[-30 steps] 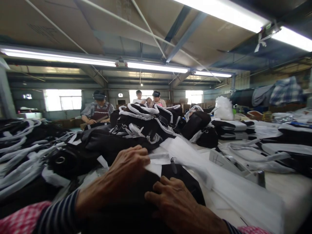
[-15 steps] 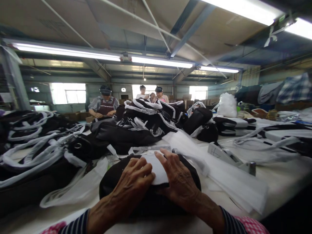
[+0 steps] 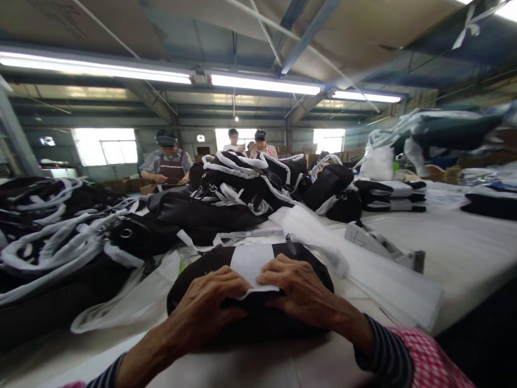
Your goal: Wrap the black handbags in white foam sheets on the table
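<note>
Black bag (image 3: 194, 269) on bench (image 3: 278, 369) in front of wearer, long axis left-right, ring tab on far side. Left hand (image 3: 220, 291) and right hand (image 3: 297, 288) pinch white sheet (image 3: 252, 258) at bag's middle. Bag pile (image 3: 238, 188) beyond; tape dispenser (image 3: 374, 242) right.

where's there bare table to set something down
The widest bare patch of white table is at right, between the folded black stack, the black bundle and the white tool. A smaller strip looks bare between the forearms, nearest the wearer. It's crowded at left and behind the held bag, with heaped bags.
</note>
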Demonstrator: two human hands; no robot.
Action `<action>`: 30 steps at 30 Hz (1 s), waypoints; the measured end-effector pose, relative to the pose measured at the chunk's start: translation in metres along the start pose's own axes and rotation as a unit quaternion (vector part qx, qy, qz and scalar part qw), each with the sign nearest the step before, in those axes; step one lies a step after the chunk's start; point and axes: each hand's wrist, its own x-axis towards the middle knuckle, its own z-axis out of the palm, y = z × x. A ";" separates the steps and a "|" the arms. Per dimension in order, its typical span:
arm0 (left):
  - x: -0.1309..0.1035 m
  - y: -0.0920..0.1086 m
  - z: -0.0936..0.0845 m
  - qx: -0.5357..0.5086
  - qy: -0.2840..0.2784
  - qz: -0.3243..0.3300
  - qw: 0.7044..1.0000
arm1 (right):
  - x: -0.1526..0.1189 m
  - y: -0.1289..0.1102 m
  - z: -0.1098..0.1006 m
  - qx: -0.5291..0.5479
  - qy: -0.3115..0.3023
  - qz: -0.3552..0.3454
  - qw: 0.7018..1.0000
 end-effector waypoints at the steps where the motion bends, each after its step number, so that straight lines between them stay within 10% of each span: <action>1: 0.003 0.003 0.004 0.025 0.009 -0.003 1.000 | -0.001 0.000 0.000 -0.007 0.001 0.001 1.000; 9: -0.007 -0.008 0.042 0.201 0.063 0.134 0.968 | -0.014 0.002 0.015 -0.113 -0.024 -0.036 0.993; 17: -0.019 -0.027 0.051 0.299 0.096 0.205 0.927 | -0.033 0.009 0.033 -0.227 0.090 -0.129 0.961; 26: -0.001 -0.018 0.028 0.272 0.123 0.225 0.928 | -0.026 0.012 0.016 -0.216 0.049 -0.053 0.974; 30: -0.013 -0.018 0.043 0.324 0.179 0.281 0.885 | -0.037 0.017 0.039 -0.260 0.154 -0.150 0.941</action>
